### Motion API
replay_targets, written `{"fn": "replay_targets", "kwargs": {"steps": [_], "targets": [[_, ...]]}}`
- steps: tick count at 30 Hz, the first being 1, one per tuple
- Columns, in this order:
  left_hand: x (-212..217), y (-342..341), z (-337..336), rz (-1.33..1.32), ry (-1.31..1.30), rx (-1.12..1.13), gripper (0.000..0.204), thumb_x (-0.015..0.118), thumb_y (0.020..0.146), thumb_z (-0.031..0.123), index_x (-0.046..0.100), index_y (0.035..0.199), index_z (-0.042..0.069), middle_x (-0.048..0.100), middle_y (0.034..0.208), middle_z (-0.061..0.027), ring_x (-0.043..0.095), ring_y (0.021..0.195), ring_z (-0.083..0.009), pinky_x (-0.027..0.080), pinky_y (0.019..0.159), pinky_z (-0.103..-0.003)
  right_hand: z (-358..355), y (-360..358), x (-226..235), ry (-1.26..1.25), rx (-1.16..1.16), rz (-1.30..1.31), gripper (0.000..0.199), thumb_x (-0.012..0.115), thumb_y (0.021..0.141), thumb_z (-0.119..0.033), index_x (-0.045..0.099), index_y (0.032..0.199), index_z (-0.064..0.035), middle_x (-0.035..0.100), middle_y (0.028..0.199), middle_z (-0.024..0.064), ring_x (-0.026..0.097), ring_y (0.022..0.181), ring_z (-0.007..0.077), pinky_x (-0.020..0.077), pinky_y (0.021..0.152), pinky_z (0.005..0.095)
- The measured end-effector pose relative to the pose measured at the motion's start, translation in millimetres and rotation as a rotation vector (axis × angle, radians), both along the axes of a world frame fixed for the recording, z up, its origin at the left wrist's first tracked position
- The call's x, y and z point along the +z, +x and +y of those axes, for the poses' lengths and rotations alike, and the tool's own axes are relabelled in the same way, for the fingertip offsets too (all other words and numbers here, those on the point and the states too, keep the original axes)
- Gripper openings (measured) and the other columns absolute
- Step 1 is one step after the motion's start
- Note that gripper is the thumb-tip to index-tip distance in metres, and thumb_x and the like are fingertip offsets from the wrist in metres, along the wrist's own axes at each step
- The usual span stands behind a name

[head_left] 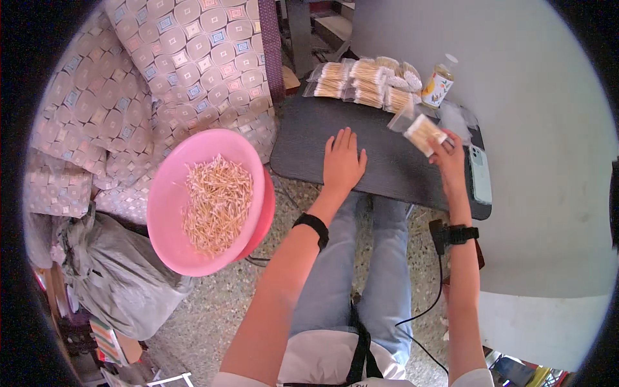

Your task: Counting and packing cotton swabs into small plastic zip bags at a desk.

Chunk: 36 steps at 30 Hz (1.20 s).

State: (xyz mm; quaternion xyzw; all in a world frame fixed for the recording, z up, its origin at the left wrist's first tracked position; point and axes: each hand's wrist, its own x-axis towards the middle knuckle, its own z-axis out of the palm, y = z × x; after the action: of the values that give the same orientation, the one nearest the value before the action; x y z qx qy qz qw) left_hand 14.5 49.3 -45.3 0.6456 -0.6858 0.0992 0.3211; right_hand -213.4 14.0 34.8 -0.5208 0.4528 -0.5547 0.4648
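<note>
My left hand [343, 162] lies flat on the black tabletop [303, 145], fingers stretched out and nothing in it. Over the table's right side, my right hand [449, 158] grips a small clear bag of cotton swabs [424, 133], its flap pointing away toward the back. Several filled bags of cotton swabs [369, 80] are stacked along the far edge, just beyond the held bag. To my left, a pink basin [163, 213] holds a large heap of loose cotton swabs [219, 206].
A bottle of yellowish liquid [438, 84] stands at the back right near empty clear bags [456, 119]. A phone [479, 174] lies on the right edge. Patterned fabric [193, 58] covers the left side, with a grey sack [129, 271] below. A cable [441, 284] hangs from my right wrist.
</note>
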Motion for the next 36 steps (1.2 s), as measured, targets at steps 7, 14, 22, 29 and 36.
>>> {"fn": "replay_targets", "kwargs": {"steps": [7, 14, 22, 29, 36], "targets": [[5.8, -6.5, -1.2, 0.009, 0.054, 0.009, 0.045, 0.046, 0.090, 0.027, 0.049, 0.124, -0.002, 0.045, 0.135, -0.0167, 0.038, 0.129, -0.0275, 0.027, 0.108, -0.043, -87.9, 0.5, 0.5, 0.018, 0.028, 0.000, 0.041, 0.070, 0.082, -0.028, 0.057, 0.107, 0.0026, 0.056, 0.075, -0.0004, 0.044, 0.058, 0.0065, 0.0350, 0.054, 0.0210], [9.7, -13.2, -1.3, 0.019, 0.077, 0.012, 0.046, 0.047, 0.090, 0.027, 0.048, 0.124, -0.004, 0.043, 0.137, -0.0175, 0.037, 0.130, -0.0276, 0.026, 0.109, -0.043, -173.0, 19.2, -26.5, -0.087, -0.019, 0.366, 0.045, 0.069, 0.082, -0.031, 0.058, 0.110, 0.0020, 0.060, 0.077, 0.0060, 0.052, 0.063, 0.0123, 0.0413, 0.059, 0.0265], [5.1, -5.8, 0.4, 0.009, 0.083, 0.027, 0.046, 0.048, 0.089, 0.027, 0.049, 0.123, -0.003, 0.044, 0.136, -0.0169, 0.038, 0.130, -0.0270, 0.026, 0.108, -0.043, -159.1, 55.0, -27.7, -0.842, -0.606, 1.187, 0.032, 0.059, 0.086, -0.026, 0.057, 0.106, -0.0011, 0.062, 0.099, 0.0171, 0.058, 0.090, 0.0337, 0.0464, 0.076, 0.0439], [9.7, -8.3, 0.2, 0.001, 0.061, 0.030, 0.045, 0.047, 0.088, 0.025, 0.049, 0.123, -0.003, 0.045, 0.135, -0.0173, 0.039, 0.129, -0.0271, 0.027, 0.108, -0.043, -141.8, 72.6, -46.6, -0.902, -0.392, 1.028, 0.034, 0.049, 0.091, -0.019, 0.052, 0.119, 0.0010, 0.046, 0.126, 0.0267, 0.043, 0.114, 0.0469, 0.0337, 0.098, 0.0537], [6.7, -7.0, 0.6, -0.007, 0.016, 0.037, 0.044, 0.048, 0.085, 0.021, 0.050, 0.121, -0.004, 0.047, 0.132, -0.0188, 0.041, 0.127, -0.0286, 0.027, 0.107, -0.044, -164.7, 87.2, -54.4, -0.781, -0.408, 1.139, 0.043, 0.046, 0.092, -0.019, 0.043, 0.127, 0.0055, 0.038, 0.133, 0.0310, 0.032, 0.125, 0.0481, 0.0242, 0.105, 0.0546]]}}
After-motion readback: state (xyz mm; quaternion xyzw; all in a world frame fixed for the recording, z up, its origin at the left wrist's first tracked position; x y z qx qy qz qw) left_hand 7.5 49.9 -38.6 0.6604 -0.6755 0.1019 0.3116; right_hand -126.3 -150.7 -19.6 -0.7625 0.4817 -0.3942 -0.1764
